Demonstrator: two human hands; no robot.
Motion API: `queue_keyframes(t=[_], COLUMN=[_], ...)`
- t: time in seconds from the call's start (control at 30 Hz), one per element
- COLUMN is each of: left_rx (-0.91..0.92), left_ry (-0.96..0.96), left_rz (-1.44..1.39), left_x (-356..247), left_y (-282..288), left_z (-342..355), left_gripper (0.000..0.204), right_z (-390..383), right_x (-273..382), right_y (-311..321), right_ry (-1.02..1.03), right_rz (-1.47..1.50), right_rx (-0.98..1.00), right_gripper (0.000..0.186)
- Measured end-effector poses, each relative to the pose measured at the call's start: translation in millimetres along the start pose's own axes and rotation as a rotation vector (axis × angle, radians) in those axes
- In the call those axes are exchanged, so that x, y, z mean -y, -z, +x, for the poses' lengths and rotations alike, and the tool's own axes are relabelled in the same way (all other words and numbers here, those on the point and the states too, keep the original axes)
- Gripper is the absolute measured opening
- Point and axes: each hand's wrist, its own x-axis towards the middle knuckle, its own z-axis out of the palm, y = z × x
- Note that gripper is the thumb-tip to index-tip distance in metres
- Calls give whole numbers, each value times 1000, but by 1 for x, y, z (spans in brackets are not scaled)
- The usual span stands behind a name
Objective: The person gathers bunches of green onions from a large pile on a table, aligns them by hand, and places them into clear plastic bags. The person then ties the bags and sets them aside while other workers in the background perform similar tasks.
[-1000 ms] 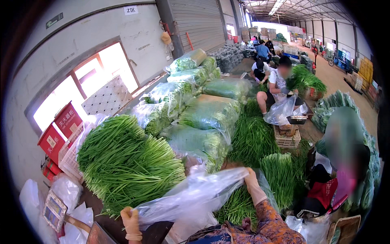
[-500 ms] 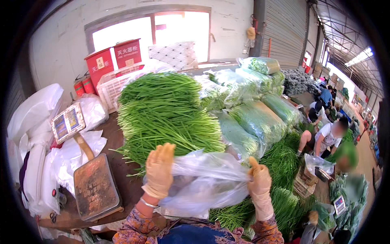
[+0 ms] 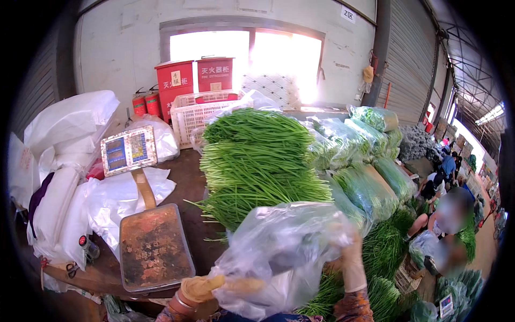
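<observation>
Fingers of the gloved left hand (image 3: 201,290) show through the clear plastic bag (image 3: 284,236) in the head view, stretched behind or inside its film — which, and whether they pinch it, I cannot tell. The gloved right hand (image 3: 353,265) is at the bag's right side, its fingers too blurred to judge. The bag is near, before the green stalks (image 3: 257,155) and right of the scale (image 3: 155,247). Good handling probably means parting the thin layers gently — film kept clear of the stalks.
</observation>
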Motion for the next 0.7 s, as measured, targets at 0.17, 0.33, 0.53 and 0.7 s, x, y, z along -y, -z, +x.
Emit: queue_keyframes(t=[0.17, 0.33, 0.53, 0.7], left_rx=[-107, -187, -447, -1139], left_ry=[91, 133, 141, 176], left_rz=[-72, 49, 201, -543], left_x=[46, 92, 170, 234], left_y=[18, 79, 184, 230], left_z=[-6, -45, -91, -223], left_gripper=[33, 33, 33, 43], right_z=[-10, -19, 84, 26], right_x=[-68, -65, -48, -3], right_y=[-47, -134, -198, -326], right_ry=[-441, -147, -222, 145], right_rz=[-362, 237, 671, 594], right_rx=[423, 462, 118, 424], right_gripper=[48, 61, 30, 24])
